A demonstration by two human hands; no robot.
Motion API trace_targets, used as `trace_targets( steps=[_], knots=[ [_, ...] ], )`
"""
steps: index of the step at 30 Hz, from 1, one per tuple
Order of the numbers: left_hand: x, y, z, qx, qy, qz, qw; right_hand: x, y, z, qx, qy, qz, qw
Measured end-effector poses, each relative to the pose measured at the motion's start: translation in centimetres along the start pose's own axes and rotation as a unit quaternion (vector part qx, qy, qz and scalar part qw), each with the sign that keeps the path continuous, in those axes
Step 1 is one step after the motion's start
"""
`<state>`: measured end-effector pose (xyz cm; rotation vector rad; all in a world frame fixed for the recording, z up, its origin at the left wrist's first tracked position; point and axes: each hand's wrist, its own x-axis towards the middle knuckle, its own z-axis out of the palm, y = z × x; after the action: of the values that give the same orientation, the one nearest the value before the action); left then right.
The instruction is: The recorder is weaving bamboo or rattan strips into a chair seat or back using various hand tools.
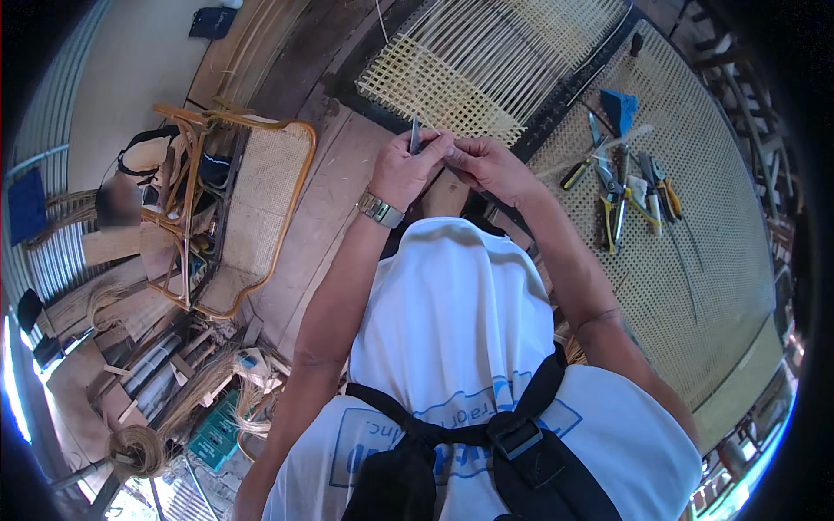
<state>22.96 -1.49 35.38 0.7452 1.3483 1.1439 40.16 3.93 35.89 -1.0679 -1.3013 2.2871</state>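
My left hand [405,170], a metal watch [380,209] on its wrist, is closed around a knife whose short blade [415,133] points up past the fingers. Beside it my right hand [497,169] is closed too, its fingertips meeting the left ones. A thin pale cane strand [432,129] runs to where the fingertips pinch together; its end is hidden. Just beyond both hands lies a cane panel [443,87] on a dark frame, tightly woven at its near left, with open parallel strands [486,65] farther right.
On a large woven cane sheet [686,286] at the right lie pliers [607,217], a screwdriver [575,174], other hand tools and a blue piece [618,111]. At the left stands a rattan-framed seat [261,200], with a person [122,195] behind it. Coiled cane [136,450] and a green crate [215,431] sit lower left.
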Motion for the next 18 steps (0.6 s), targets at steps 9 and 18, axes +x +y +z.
trace_targets(
  steps=[9, 18],
  knots=[
    [0.8, 6.1, -13.2, -0.109, 0.217, 0.012, 0.970, -3.4, 0.1, 2.5, 0.065, 0.031, 0.010, 0.997],
    [0.5, 8.2, -28.6, -0.063, 0.259, 0.061, 0.962, -3.1, 1.5, 8.1, -0.018, 0.116, -0.021, 0.993]
  ],
)
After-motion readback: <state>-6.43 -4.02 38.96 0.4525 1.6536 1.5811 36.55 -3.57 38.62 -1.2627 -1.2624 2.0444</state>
